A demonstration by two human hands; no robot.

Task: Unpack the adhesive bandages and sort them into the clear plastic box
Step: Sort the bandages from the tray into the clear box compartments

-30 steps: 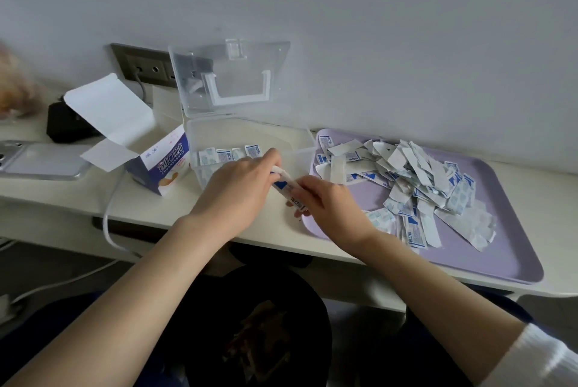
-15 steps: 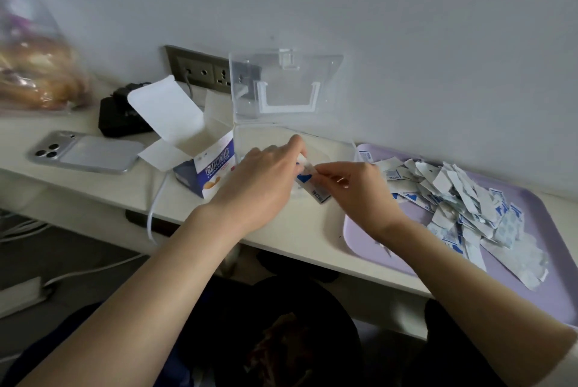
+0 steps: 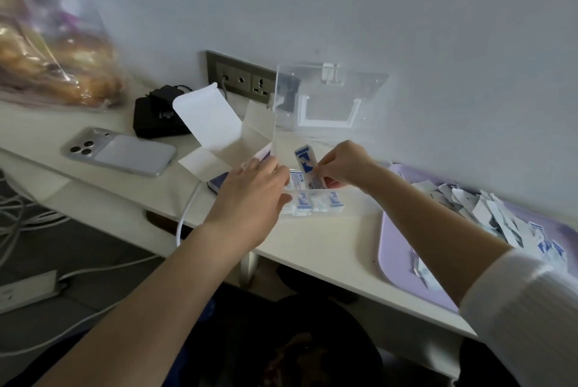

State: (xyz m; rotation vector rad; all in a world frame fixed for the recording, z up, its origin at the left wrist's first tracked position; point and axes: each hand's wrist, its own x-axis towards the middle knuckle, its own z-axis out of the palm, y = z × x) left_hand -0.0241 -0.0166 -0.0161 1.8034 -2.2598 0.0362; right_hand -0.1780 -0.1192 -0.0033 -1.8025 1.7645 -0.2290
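Bandage (image 3: 307, 164) in a blue-and-white wrapper, pinched at its lower end by the right hand (image 3: 344, 164), thumb and fingers curled on it, standing almost upright over the box (image 3: 359, 207) at mid-frame. More bandages (image 3: 316, 202) lined up on edge along the box's near wall. Lid (image 3: 331, 95) tipped open against the wall (image 3: 406, 11). Left hand (image 3: 253, 189) just left of the box, fingers loose and fairly straight, nothing gripped, thumb by the near left corner. Can't tell if actually touching.

Surface-wise: white desk (image 3: 328, 239) running from the left edge down to lower right, plain pale wall behind. Carton (image 3: 212, 117) with flaps open just left of the box, partly behind the left hand. Phone (image 3: 122, 152) face down further left, black charger (image 3: 156, 119) behind it, socket (image 3: 244, 80) on the wall above. Bag (image 3: 53, 42) of something bready at upper left, blurry. White cable (image 3: 187, 214) hanging off the desk edge, power strip (image 3: 25, 289) on the floor at lower left.

Purple tray (image 3: 403, 261) at right with a pile (image 3: 500, 217) of wrapped strips or torn paper, too smeary to tell which, cut off by the frame edge and partly behind the right forearm. Box's clear walls hard to trace. White sleeve (image 3: 525, 308) at lower right.
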